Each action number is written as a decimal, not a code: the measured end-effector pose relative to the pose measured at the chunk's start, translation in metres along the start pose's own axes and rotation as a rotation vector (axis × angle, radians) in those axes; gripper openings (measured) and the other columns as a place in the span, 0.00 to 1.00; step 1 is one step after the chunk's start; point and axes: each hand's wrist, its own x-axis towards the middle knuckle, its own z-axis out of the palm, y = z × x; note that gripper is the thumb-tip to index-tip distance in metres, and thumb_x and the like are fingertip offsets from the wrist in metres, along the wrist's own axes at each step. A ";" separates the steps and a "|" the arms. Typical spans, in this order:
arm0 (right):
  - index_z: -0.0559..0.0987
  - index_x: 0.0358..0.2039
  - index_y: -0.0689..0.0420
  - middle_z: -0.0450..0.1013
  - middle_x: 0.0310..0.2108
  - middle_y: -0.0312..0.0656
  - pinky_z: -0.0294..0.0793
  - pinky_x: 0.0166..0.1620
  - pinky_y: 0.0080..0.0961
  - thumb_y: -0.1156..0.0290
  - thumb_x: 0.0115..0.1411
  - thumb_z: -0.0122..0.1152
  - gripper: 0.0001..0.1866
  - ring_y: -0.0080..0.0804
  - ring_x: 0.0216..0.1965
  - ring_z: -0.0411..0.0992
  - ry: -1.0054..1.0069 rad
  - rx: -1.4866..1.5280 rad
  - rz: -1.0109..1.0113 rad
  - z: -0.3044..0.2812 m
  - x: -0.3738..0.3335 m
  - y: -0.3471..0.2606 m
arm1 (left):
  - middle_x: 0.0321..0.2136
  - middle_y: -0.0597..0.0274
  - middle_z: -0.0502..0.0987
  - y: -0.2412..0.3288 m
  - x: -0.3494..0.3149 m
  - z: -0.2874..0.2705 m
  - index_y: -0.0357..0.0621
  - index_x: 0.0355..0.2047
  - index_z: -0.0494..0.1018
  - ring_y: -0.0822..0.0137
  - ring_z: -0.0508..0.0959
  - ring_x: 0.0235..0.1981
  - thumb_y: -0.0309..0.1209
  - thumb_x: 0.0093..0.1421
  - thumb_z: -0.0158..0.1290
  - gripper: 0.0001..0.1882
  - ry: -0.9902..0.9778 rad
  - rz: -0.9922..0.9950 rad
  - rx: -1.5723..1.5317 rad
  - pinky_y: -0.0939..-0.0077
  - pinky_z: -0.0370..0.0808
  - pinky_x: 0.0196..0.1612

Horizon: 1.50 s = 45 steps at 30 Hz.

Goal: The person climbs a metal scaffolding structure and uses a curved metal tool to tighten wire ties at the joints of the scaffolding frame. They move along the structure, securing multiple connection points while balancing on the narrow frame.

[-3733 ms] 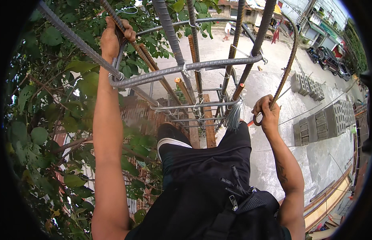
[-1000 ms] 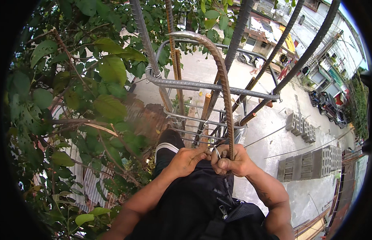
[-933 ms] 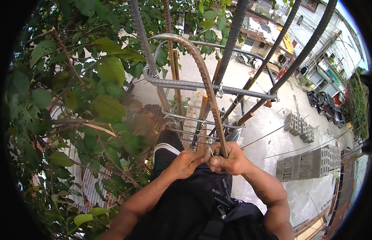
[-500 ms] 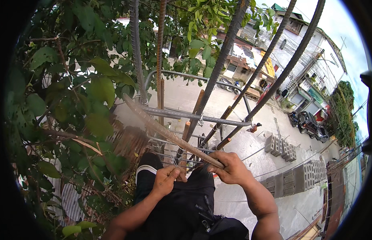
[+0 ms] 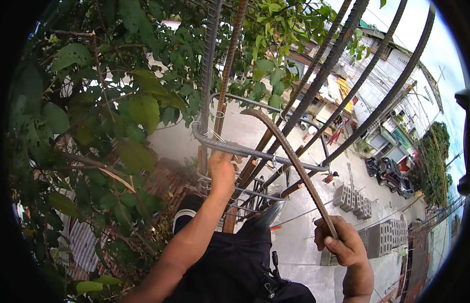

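Note:
My right hand (image 5: pixel 341 240) is closed around the lower end of a rusty, bent steel bar (image 5: pixel 295 161), whose curved tip rises over the rebar cage. Up at the near left of a grey rebar stirrup (image 5: pixel 245 150), my left hand (image 5: pixel 223 169) has its fingers curled just under the bar. Thin tie wire (image 5: pixel 215 134) runs from the stirrup's corner down to those fingers, which the stirrup partly hides. A ribbed upright rebar (image 5: pixel 207 76) passes through that corner, and a rusty upright (image 5: pixel 229 65) stands beside it.
Leafy branches (image 5: pixel 139 106) crowd the left side. More thick rebars (image 5: pixel 341 45) slant up on the right, and lower stirrups (image 5: pixel 255 193) surround my legs. Far below are concrete blocks (image 5: pixel 386 237), a parked dark vehicle (image 5: pixel 389 164) and a paved street (image 5: pixel 169 139).
My left hand has risen from near my lap to the stirrup's corner. My right hand has moved right and down, swinging the bent bar more upright. The view has shifted slightly.

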 end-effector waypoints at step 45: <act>0.63 0.48 0.65 0.72 0.24 0.46 0.74 0.26 0.24 0.76 0.61 0.47 0.15 0.30 0.22 0.74 0.327 -0.481 -0.281 0.013 0.005 -0.034 | 0.14 0.71 0.60 0.010 0.076 0.014 0.49 0.25 0.63 0.78 0.60 0.12 0.42 0.64 0.45 0.14 -0.165 0.212 -0.552 0.85 0.55 0.15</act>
